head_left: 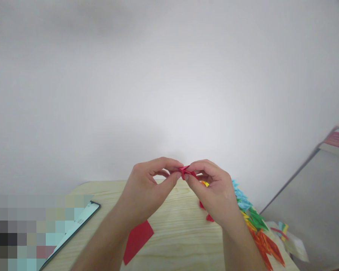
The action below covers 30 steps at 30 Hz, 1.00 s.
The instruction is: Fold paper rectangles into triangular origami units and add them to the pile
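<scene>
A small folded piece of red paper (184, 171) is held up above the far part of the table, between the fingertips of both hands. My left hand (154, 184) pinches its left side with thumb and forefinger. On the other side, my right hand (210, 180) grips it the same way, so part of the paper is hidden behind the fingers. Under my left wrist lies a flat sheet of red paper (139, 241), partly covered by the forearm. Small red folded pieces (209, 218) rest on the table beside my right hand.
Folded paper pieces in blue (243, 197), green (257, 219) and orange (267, 246) line the right edge of the wooden table (180, 241). A phone or tablet (79, 226) lies at the left, beside a blurred-out patch. A white wall rises behind the table.
</scene>
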Tool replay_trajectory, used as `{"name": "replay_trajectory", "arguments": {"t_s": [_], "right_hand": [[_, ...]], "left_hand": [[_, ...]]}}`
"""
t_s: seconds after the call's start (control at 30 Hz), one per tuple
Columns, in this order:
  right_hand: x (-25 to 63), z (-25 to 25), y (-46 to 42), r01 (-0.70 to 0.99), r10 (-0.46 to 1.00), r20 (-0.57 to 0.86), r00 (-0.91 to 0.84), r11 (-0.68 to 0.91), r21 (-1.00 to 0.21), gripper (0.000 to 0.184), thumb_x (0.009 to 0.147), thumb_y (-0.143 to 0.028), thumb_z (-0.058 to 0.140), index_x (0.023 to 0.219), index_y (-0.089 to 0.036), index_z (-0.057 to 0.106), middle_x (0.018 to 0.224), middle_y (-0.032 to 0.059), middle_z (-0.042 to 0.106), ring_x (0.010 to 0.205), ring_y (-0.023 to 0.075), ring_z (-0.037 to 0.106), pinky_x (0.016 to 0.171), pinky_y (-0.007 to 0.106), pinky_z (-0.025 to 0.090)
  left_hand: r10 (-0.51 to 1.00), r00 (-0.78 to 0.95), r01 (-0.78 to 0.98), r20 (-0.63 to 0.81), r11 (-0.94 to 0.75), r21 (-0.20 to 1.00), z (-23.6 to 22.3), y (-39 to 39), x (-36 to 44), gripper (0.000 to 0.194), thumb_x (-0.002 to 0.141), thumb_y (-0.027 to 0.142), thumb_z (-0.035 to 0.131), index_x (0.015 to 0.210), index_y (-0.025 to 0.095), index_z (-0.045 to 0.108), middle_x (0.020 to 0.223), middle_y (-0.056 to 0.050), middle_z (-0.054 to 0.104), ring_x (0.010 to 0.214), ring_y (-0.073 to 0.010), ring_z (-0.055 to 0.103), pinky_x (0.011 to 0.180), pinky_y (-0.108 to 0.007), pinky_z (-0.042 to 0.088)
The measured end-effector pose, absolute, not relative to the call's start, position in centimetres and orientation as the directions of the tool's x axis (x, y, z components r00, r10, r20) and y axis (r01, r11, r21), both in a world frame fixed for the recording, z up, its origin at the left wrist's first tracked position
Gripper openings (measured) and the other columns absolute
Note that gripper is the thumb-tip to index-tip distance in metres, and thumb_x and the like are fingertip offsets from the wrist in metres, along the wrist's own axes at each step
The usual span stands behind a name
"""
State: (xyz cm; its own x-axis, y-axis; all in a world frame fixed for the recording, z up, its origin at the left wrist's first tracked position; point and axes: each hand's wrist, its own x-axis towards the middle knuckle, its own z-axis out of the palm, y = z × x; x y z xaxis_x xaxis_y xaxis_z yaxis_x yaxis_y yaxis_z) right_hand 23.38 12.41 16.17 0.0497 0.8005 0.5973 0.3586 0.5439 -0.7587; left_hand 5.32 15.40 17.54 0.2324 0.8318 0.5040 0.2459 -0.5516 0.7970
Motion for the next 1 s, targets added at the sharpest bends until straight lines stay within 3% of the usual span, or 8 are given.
{"name": "replay_trajectory", "arguments": {"t_s": [0.63,1.0], "right_hand": [[23.47,16.15,12.21,0.365,0.848,0.524,0.083,0.463,-0.808,0.007,0.088,-0.018,0.072,0.088,-0.024,0.076,0.089,0.0003,0.075,0.077,0.0150,0.069,0.066,0.025,0.056],[23.47,16.05,12.45,0.345,0.846,0.529,0.068,0.478,-0.808,0.010,0.089,-0.020,0.072,0.094,-0.025,0.078,0.098,0.0034,0.078,0.085,0.0189,0.073,0.074,0.030,0.061]], "left_hand": [[0.823,0.269,0.237,0.499,-0.559,0.794,17.33,15.38,5.68,0.013,0.091,0.025,0.072,0.099,0.028,0.082,0.096,0.002,0.082,0.089,-0.0170,0.074,0.084,-0.029,0.058],[0.825,0.238,0.294,0.513,-0.565,0.771,17.33,15.27,5.49,0.013,0.091,0.031,0.071,0.097,0.029,0.082,0.097,0.001,0.082,0.088,-0.0193,0.073,0.078,-0.030,0.057]]}}
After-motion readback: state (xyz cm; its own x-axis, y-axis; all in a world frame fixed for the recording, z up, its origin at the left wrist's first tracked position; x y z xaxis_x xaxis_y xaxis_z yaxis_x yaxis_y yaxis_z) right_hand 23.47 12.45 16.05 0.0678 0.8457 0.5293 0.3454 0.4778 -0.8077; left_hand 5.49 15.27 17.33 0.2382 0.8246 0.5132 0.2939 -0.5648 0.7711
